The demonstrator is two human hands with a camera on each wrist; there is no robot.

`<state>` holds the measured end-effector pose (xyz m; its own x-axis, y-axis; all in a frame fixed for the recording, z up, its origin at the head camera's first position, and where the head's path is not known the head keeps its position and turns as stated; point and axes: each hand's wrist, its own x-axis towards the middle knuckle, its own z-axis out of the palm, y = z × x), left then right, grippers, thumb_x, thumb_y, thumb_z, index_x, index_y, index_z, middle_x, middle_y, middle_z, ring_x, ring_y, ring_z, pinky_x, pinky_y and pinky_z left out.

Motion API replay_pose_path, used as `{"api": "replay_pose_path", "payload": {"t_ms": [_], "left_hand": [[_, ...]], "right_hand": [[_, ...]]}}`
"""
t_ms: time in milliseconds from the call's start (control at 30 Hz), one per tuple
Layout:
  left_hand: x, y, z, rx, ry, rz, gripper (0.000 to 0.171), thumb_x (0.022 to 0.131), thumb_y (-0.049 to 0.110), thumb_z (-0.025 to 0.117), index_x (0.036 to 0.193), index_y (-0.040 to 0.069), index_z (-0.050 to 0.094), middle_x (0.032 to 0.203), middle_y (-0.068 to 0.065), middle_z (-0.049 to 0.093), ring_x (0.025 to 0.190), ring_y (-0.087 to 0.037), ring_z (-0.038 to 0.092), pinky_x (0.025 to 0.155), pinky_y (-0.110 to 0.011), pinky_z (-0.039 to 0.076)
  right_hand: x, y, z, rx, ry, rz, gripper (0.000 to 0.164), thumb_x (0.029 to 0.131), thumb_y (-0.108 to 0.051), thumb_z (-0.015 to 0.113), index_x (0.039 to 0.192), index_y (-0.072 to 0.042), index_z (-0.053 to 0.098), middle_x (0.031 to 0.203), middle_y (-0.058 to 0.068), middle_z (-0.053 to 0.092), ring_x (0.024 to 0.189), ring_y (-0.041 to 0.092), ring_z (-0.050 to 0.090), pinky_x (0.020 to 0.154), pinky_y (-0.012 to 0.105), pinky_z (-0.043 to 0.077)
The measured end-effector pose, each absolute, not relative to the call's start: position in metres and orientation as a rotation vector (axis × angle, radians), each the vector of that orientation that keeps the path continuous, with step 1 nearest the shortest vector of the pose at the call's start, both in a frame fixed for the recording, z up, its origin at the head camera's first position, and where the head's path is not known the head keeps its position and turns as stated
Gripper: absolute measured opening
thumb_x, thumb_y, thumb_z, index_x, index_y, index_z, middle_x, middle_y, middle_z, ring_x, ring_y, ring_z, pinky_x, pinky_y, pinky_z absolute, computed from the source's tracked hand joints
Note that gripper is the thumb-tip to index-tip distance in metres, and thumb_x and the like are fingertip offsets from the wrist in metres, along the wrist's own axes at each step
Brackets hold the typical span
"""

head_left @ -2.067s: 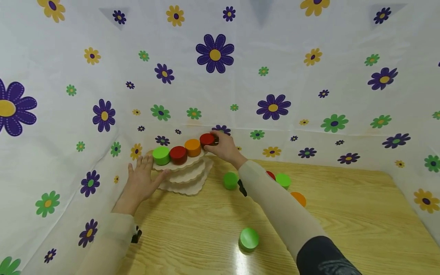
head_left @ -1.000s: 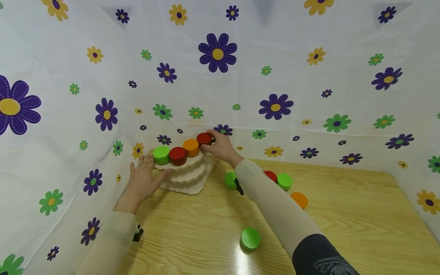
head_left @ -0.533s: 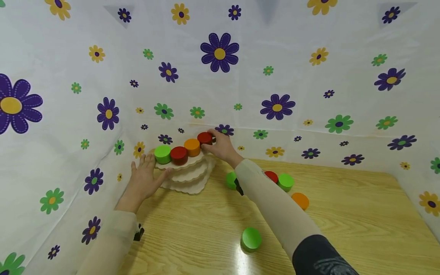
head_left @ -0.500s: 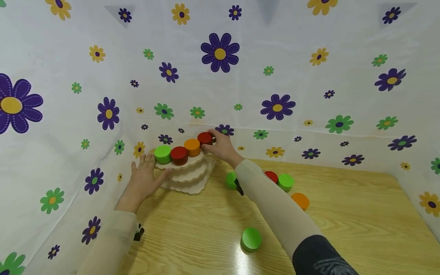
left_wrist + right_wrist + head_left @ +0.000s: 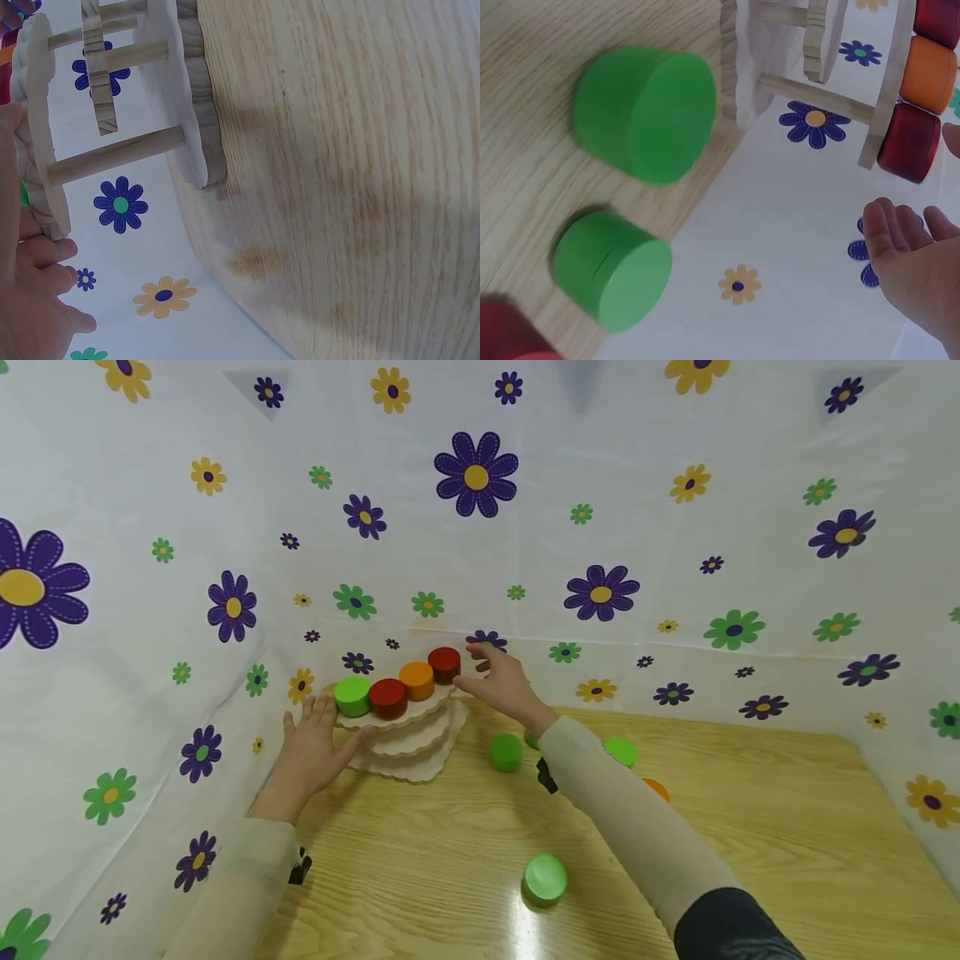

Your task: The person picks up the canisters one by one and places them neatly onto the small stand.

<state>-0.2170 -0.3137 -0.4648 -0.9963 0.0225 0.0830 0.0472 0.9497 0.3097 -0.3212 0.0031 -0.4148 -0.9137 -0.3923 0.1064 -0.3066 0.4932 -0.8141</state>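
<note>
A wooden tiered stand (image 5: 408, 739) with scalloped shelves and dowel posts (image 5: 120, 154) stands in the back left corner. Along its top shelf sit a green cylinder (image 5: 352, 696), a red cylinder (image 5: 388, 698), an orange cylinder (image 5: 417, 681) and, at the right end, another red cylinder (image 5: 445, 666). My left hand (image 5: 309, 756) holds the left end of the top shelf, thumb along the front edge and fingers at the far side. My right hand (image 5: 506, 683) is just right of the end red cylinder, thumb and fingers spread apart, holding nothing.
On the wooden table are a green cylinder (image 5: 507, 752) beside the stand and one nearer the front (image 5: 544, 881). Another green one (image 5: 621, 751) and an orange one (image 5: 657, 788) lie partly behind my right sleeve. Flowered cloth (image 5: 675, 568) walls the back and sides.
My right hand has let go of the end red cylinder and moved slightly right. That cylinder stays on the top shelf. The left hand keeps its place.
</note>
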Motion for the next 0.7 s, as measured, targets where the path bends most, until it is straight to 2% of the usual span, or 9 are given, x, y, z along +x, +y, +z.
{"api": "replay_pose_path", "payload": {"t_ms": [300, 533, 700], "left_hand": [[-0.214, -0.312, -0.461, -0.061, -3.024, -0.49, 0.106, 0.103, 0.072, 0.042, 0.161, -0.015, 0.021, 0.171, -0.034, 0.015, 0.16, -0.055, 0.006, 0.124, -0.079, 0.001], [-0.214, -0.311, -0.46, -0.066, -3.018, -0.51, 0.107, 0.103, 0.074, 0.04, 0.161, -0.014, 0.021, 0.171, -0.034, 0.015, 0.16, -0.054, 0.007, 0.124, -0.079, 0.0], [-0.215, -0.313, -0.461, -0.069, -3.011, -0.556, 0.1, 0.106, 0.07, 0.035, 0.162, -0.012, 0.021, 0.171, -0.032, 0.015, 0.161, -0.053, 0.006, 0.124, -0.078, -0.001]], "right_hand": [[-0.301, 0.028, -0.426, -0.674, 2.576, -1.443, 0.068, 0.097, -0.028, 0.074, 0.156, -0.005, 0.048, 0.154, 0.021, 0.056, 0.135, 0.041, 0.059, 0.113, 0.052, 0.051], [-0.284, 0.038, -0.446, -0.643, 2.564, -1.425, 0.065, 0.097, -0.027, 0.076, 0.153, -0.006, 0.052, 0.15, 0.017, 0.06, 0.133, 0.038, 0.06, 0.113, 0.048, 0.051], [-0.274, 0.048, -0.457, -0.66, 2.557, -1.399, 0.065, 0.097, -0.027, 0.076, 0.152, -0.003, 0.052, 0.151, 0.019, 0.059, 0.135, 0.041, 0.059, 0.114, 0.052, 0.05]]}}
